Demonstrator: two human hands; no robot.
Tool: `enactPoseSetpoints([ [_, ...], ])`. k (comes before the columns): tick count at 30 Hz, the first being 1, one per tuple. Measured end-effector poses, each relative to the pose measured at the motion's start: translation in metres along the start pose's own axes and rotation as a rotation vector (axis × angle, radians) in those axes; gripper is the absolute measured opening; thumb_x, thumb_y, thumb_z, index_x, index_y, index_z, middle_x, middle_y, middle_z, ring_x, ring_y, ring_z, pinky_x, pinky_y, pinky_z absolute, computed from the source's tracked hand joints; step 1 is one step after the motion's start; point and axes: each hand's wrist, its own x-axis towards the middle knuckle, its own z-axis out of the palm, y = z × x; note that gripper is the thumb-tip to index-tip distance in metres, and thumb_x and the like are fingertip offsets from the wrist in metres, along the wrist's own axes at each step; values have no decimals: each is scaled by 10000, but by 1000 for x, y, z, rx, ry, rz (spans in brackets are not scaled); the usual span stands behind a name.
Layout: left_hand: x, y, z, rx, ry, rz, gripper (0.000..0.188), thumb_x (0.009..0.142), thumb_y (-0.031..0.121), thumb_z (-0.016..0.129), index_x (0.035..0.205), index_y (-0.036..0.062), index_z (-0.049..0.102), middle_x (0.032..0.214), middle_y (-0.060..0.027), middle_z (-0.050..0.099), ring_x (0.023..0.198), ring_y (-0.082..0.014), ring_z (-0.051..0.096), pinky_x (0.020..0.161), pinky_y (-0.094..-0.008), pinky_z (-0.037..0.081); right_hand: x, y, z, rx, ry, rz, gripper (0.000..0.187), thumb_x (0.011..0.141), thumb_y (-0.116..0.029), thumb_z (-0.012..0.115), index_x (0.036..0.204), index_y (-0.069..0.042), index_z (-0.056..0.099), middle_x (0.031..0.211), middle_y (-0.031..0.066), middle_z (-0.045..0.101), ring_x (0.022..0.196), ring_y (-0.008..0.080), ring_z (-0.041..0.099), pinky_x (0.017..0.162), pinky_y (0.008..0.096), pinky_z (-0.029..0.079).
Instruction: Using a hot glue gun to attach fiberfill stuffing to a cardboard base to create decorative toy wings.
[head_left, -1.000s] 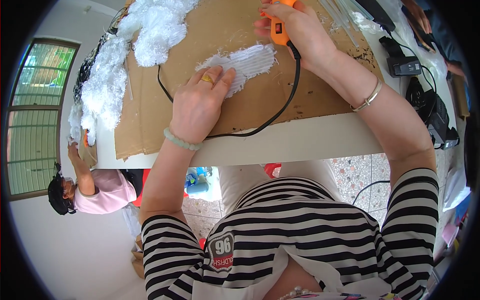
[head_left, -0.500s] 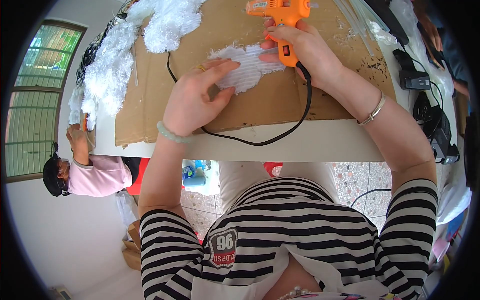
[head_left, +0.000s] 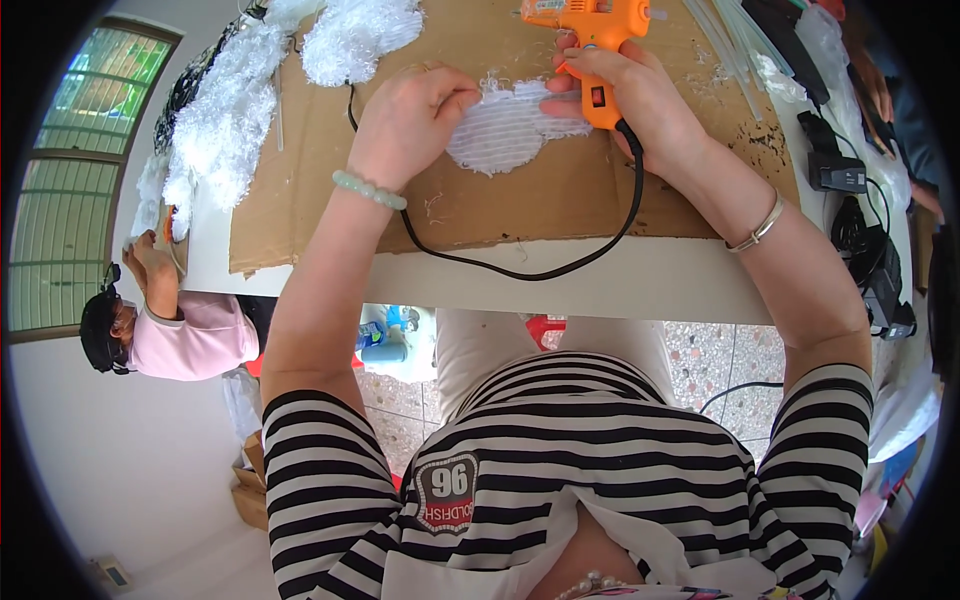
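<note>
A person's black-and-white striped top (head_left: 600, 440) fills the lower half of the frame, seen from above. Across the upper half lies a brown cardboard sheet (head_left: 320, 190) on a white table (head_left: 680, 280), whose near edge curves through the middle of the frame. White shaggy, tinsel-like material (head_left: 215, 140) is heaped at the upper left. Below that heap, at the left side, sits a co-worker (head_left: 195, 340) in a pink top and dark headwear. The person's right hand (head_left: 650, 110), upper right of centre, is wrapped around the handle of an orange glue gun (head_left: 605, 22) whose nozzle points left. The left hand (head_left: 410, 115), just left of top centre, has thumb and forefinger closed in a pinch on the edge of a ragged white ribbed cloth piece (head_left: 505, 135). That piece lies on the cardboard, upper centre, between the two hands, near the right hand's extended fingers. A black cord (head_left: 545, 275) loops down from the gun's handle and passes behind the left wrist, which wears a pale green beaded bracelet (head_left: 368, 190). A narrow metal bangle (head_left: 762, 222) circles the right wrist.
</note>
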Motion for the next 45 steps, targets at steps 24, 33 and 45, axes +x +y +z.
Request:
enactPoseSetpoints([
  [24,-60,58,4,121,28,230,185,732,80,710,882,16,624,823,-83,596,783,-269,602,645,-349,503,7,-7,-2,53,68,62,179,874,-96,514,1027,-4,532,851,96,578,746,186,599,664,332,567],
  [33,-62,59,0,116,15,226,188,735,75,703,902,19,637,806,-79,601,785,-262,604,642,-346,501,10,-9,4,71,109,23,164,873,-92,531,1013,-8,541,862,80,575,746,169,596,671,328,565],
  [45,-42,58,-5,45,9,88,176,727,58,701,897,48,654,848,-96,619,765,-272,601,656,-355,494,8,2,-6,27,48,-17,256,882,-154,559,1093,-12,528,1016,43,557,892,166,605,807,295,536],
])
